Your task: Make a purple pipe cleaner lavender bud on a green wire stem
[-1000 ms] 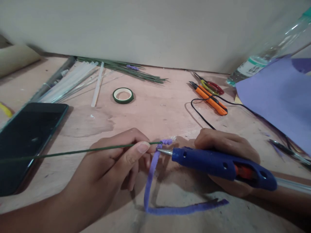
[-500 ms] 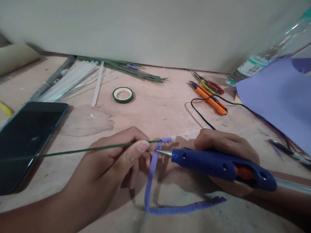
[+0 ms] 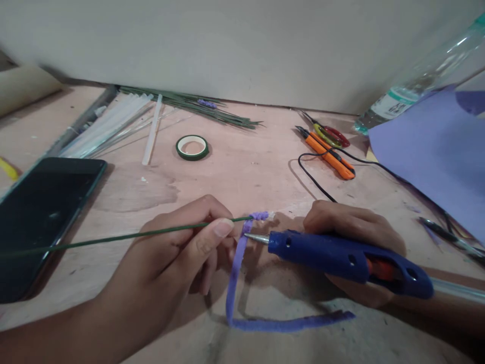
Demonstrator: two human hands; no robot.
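Between thumb and fingers, my left hand (image 3: 182,247) pinches a thin green floral wire stem (image 3: 125,236) that runs out leftward over the phone. Around the stem's right end is wound a purple paper strip (image 3: 234,283); its loose length hangs down and bends right along the table. My right hand (image 3: 352,227) is closed round a blue hot glue gun (image 3: 318,255), with a clear glue stick in its rear. The gun's metal nozzle (image 3: 257,238) points left and is at the strip just below the wound part. Part of my right fingers is hidden behind the gun.
A black phone (image 3: 49,212) lies at left. Behind it are glue sticks (image 3: 109,124), green tape (image 3: 192,147) and a bundle of green stems (image 3: 197,108). An orange cutter (image 3: 329,155), pliers (image 3: 329,135), bottle (image 3: 401,98), purple paper (image 3: 428,141) and pen (image 3: 450,236) are at right, with a black cord.
Both hands stay almost in place. The wound tip and the loose strip have shifted up very slightly; the nozzle remains at the strip.
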